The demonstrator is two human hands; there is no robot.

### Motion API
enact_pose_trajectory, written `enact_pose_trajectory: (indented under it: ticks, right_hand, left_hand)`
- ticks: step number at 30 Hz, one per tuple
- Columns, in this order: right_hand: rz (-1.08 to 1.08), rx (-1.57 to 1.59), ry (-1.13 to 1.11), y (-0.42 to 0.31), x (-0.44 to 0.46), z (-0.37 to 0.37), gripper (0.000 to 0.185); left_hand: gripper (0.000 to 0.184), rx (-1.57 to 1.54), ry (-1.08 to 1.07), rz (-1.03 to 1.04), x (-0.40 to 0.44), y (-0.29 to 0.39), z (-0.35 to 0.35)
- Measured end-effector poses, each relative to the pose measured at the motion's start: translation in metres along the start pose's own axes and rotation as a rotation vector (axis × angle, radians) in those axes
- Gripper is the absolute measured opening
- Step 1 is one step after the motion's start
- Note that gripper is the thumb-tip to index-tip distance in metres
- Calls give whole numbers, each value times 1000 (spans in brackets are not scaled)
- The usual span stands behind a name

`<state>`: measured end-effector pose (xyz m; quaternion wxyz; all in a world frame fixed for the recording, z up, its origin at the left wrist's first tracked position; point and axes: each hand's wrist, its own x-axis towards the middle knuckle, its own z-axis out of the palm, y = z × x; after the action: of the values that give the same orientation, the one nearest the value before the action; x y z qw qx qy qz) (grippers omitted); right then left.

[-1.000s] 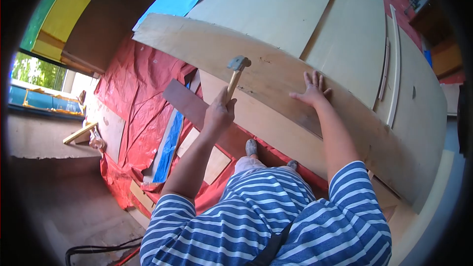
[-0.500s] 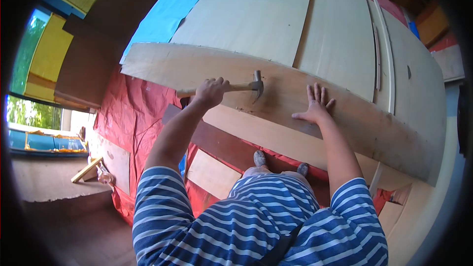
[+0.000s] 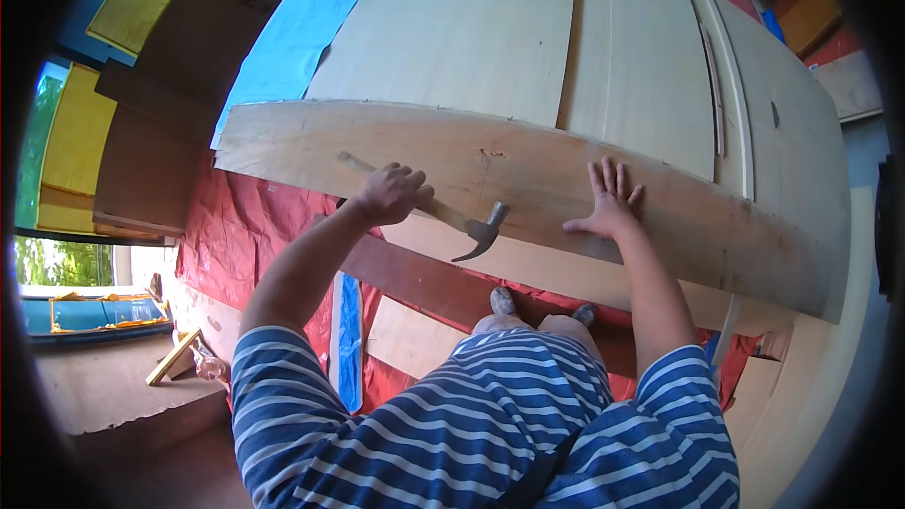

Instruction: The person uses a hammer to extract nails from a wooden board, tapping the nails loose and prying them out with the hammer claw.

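Broad wooden work surface [image 3: 650, 66] with boards and a blue sheet

Pale wooden panels [image 3: 452, 38] make up the top, a dark gap between two at 1 o'clock. A long board [image 3: 405, 132] spans the near edge, 10 to 3 o'clock. The blue sheet [image 3: 300, 42] lies at 11; two slim strips [image 3: 738, 85] lie at 2.

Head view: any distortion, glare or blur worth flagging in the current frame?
Head view: edges of the long board bow, likely fisheye; dark vignetting closes in the corners. Head view: daylight at the window is the brightest patch, greenery lacking detail. Head view: hammer outline reads clearly, no obvious motion blur.
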<state>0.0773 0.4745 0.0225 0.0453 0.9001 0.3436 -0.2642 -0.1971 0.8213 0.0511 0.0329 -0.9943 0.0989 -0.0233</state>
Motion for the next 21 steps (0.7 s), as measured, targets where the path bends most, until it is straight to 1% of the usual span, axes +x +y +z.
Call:
enact_pose_trajectory:
  ticks: [2,3,5,10,14,15,18,19,21]
  right_hand:
    - [-4,-6,-7,-3,-2,0,144]
    - [-6,-5,-5,-2,-1,1,144]
    - [-3,0,5,1,3,1,143]
    - [-8,1,-6,0,-2,-1,143]
    - [-20,10,-3,2,1,0,143]
    - [-11,7,-7,1,2,-1,144]
    - [-7,-3,-29,2,-2,0,143]
    - [-10,-6,-30,2,-3,-1,142]
    - [-16,-11,-38,1,-6,-2,142]
  left_hand:
    - [9,115,-46,-73,-1,-4,10]
    - [8,140,-97,-234,3,-13,13]
    - [7,78,-60,-210,-9,-17,14]
    - [4,9,-31,-68,-10,17,6]
    - [4,121,-90,-360,3,12,14]
    - [6,70,-51,-321,1,18,13]
    - [7,25,-66,-178,-5,31,11]
    - [5,48,-48,-171,-6,26,13]
    - [2,102,-37,-296,-7,16,15]
